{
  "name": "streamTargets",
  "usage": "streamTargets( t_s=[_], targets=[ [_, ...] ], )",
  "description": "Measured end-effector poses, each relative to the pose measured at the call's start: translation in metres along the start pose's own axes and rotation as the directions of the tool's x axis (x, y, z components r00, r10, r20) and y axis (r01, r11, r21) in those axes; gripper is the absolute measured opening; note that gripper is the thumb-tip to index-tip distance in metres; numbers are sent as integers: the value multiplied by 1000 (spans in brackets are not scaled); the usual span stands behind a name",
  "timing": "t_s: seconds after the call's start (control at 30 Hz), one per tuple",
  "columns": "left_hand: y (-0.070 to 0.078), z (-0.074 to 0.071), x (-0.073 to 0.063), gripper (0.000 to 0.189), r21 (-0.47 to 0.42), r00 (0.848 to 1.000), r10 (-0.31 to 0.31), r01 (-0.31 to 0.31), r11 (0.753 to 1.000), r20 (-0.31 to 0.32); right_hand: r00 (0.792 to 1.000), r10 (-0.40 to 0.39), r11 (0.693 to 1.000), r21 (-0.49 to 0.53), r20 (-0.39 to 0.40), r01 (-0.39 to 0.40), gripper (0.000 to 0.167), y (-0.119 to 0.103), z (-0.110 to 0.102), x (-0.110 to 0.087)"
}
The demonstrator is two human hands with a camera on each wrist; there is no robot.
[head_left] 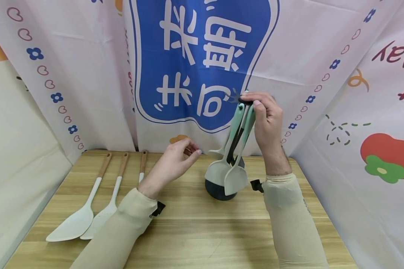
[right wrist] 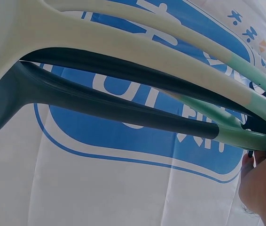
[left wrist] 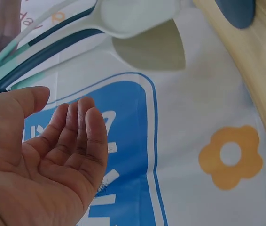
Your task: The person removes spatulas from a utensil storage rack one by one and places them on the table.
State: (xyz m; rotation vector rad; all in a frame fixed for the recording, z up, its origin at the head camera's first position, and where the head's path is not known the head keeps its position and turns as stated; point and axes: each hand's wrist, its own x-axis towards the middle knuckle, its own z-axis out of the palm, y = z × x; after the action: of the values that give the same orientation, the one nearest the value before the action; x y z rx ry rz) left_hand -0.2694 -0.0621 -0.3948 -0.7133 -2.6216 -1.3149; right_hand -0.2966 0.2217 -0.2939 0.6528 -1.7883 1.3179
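A dark rotating utensil rack stands near the back of the table, its hooks fanning out at the top. From it hang several mint-handled utensils, including a cream turner in front, another cream turner beside it and a dark utensil. My right hand grips the rack's top hub, thumb and fingers around it; the exact contact is partly hidden. To the left of the hanging utensils, my left hand hovers over the table with loosely bent fingers, holding nothing. Its palm shows in the left wrist view.
On the table's left lie a white spatula and a second white utensil, both wooden-handled. A third wooden handle shows behind my left forearm. Printed cloth hangs behind the wooden table and along both sides.
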Motion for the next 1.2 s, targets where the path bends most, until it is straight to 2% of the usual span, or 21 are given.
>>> streamTargets(
  t_s=[0.4,0.87,1.2],
  targets=[
    [17,27,4,20,-99,1000,-9,9,995,1,1000,-16,1000,1,-3,16,42,-1,0,1],
    [31,54,13,20,-186,999,2,-11,983,-51,1000,-7,1000,1,-8,7,44,-1,1,0],
    [35,75,16,28,-293,996,10,-37,955,-94,1000,-9,1000,0,-8,9,44,-2,1,1]
  ],
)
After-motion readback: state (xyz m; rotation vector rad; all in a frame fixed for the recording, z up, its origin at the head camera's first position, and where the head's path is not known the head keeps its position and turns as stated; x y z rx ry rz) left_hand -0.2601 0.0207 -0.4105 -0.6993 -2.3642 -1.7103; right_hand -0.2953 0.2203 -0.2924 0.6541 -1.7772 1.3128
